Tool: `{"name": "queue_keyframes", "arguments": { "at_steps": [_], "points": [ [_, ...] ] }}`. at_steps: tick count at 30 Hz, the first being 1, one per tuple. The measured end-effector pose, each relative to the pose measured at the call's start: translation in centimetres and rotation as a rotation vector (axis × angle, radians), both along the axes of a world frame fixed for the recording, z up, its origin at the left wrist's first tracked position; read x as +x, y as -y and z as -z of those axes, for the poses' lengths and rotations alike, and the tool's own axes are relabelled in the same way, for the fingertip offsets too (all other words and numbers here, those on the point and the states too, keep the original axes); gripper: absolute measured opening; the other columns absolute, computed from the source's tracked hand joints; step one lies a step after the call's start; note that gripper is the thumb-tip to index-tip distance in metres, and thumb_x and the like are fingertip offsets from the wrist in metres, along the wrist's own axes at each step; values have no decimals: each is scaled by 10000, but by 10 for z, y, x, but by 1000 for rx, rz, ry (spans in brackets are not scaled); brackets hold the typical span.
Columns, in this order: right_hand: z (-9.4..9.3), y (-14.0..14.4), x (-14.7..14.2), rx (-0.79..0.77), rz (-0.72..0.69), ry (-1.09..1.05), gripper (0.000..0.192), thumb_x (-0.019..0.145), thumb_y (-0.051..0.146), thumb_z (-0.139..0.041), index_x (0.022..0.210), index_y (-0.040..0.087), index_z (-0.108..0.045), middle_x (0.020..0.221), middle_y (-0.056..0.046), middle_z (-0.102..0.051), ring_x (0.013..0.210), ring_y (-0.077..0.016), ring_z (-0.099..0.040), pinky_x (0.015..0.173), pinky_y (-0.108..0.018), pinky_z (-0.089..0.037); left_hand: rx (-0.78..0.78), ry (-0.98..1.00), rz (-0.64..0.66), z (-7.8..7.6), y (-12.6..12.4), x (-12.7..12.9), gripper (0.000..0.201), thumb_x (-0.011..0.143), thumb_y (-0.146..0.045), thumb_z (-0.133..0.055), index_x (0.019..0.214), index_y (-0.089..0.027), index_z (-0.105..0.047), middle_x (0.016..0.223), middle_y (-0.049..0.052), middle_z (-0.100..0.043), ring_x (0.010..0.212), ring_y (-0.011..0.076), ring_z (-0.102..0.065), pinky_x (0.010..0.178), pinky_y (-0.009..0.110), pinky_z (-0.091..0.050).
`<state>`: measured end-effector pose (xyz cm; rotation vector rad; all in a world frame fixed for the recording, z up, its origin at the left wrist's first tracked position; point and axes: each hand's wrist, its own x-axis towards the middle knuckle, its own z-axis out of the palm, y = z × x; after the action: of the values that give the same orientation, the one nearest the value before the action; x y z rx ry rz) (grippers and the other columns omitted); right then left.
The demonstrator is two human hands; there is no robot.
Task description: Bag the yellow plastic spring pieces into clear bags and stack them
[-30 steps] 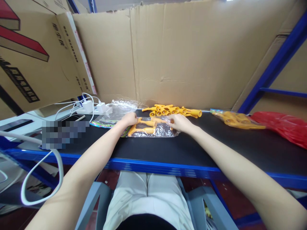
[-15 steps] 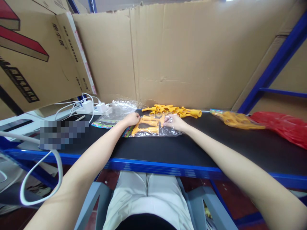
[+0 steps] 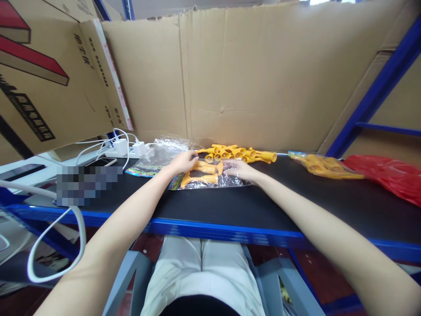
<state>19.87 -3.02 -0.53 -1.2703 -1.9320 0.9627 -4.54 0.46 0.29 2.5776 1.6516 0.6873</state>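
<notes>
Over the last second the left hand (image 3: pixel 183 163) has slid up and to the right, from the clear bag's (image 3: pixel 210 179) left edge onto the end of the upper yellow toy (image 3: pixel 204 167). The right hand (image 3: pixel 239 170) has crept left over the bag. The bag itself has shifted slightly towards the cardboard.

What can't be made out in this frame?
- Head view: pixelated patch hides whatever lies on the table's left.
- Left hand covers the bag opening; its grip is unclear.
- Clear bag glare blurs the yellow toys inside; count uncertain.
- Right hand fingertips merge with the plastic.
- Red bag is opaque and runs off the right edge.
</notes>
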Motion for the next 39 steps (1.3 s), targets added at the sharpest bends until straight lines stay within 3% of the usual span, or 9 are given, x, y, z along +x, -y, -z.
{"name": "queue_keyframes", "arguments": {
  "at_steps": [3,7,12,14,17,21,27,31,39],
  "points": [
    [0,0,0,60,-32,11,451,711,105,-577,1159,135,-541,1151,-107,-571,986,-170,-565,850,-297,-459,-91,29,123,0,5,5,307,806,-334,-430,1026,-162,-556,662,15,-589,584,124,-515,564,226,-346],
    [2,-6,3,96,11,44,419,704,94,-562,1119,148,-568,1066,-83,-619,814,-151,-616,776,-291,-479,-180,66,154,2,6,6,305,783,-348,-471,1020,-166,-532,650,-4,-567,564,111,-495,552,223,-336],
    [-2,-26,31,332,354,133,252,722,122,-459,915,123,-621,884,-71,-650,593,-123,-583,661,-285,-476,-187,68,125,3,5,4,303,770,-354,-486,1016,-183,-531,693,2,-566,617,130,-518,573,234,-348],
    [-5,-35,53,509,530,241,242,702,130,-449,868,131,-625,823,-69,-642,667,-153,-581,703,-296,-457,-193,71,119,3,5,3,300,773,-348,-483,1018,-183,-532,709,8,-569,633,136,-525,585,240,-356],
    [-4,-46,88,656,662,365,315,693,140,-432,954,124,-607,982,-110,-601,898,-193,-554,825,-309,-413,-203,76,116,2,6,4,298,775,-341,-483,1020,-180,-535,712,14,-574,639,142,-529,598,248,-364],
    [7,-55,121,516,806,568,488,720,258,-477,1195,148,-499,1220,-140,-475,1112,-287,-431,885,-424,-364,-199,71,112,1,5,3,295,776,-332,-487,1021,-175,-537,725,22,-583,639,141,-530,605,252,-370],
    [21,-66,135,54,708,745,455,734,379,-512,1162,227,-540,1155,-120,-547,1070,-333,-477,888,-586,-282,-184,56,113,2,3,2,287,783,-318,-481,1029,-180,-537,751,27,-594,661,144,-543,629,260,-383],
    [17,-67,133,101,758,753,387,756,395,-495,1078,206,-593,1083,-122,-597,1047,-320,-504,907,-594,-238,-183,55,120,2,2,1,286,782,-317,-480,1028,-181,-538,765,32,-600,683,147,-547,649,265,-389],
    [2,-57,122,341,893,486,365,676,356,-578,1001,189,-580,1021,-105,-608,972,-271,-545,802,-423,-398,-182,69,126,5,-1,-1,298,772,-338,-484,1027,-195,-543,780,31,-605,675,147,-549,639,263,-387]
  ]
}}
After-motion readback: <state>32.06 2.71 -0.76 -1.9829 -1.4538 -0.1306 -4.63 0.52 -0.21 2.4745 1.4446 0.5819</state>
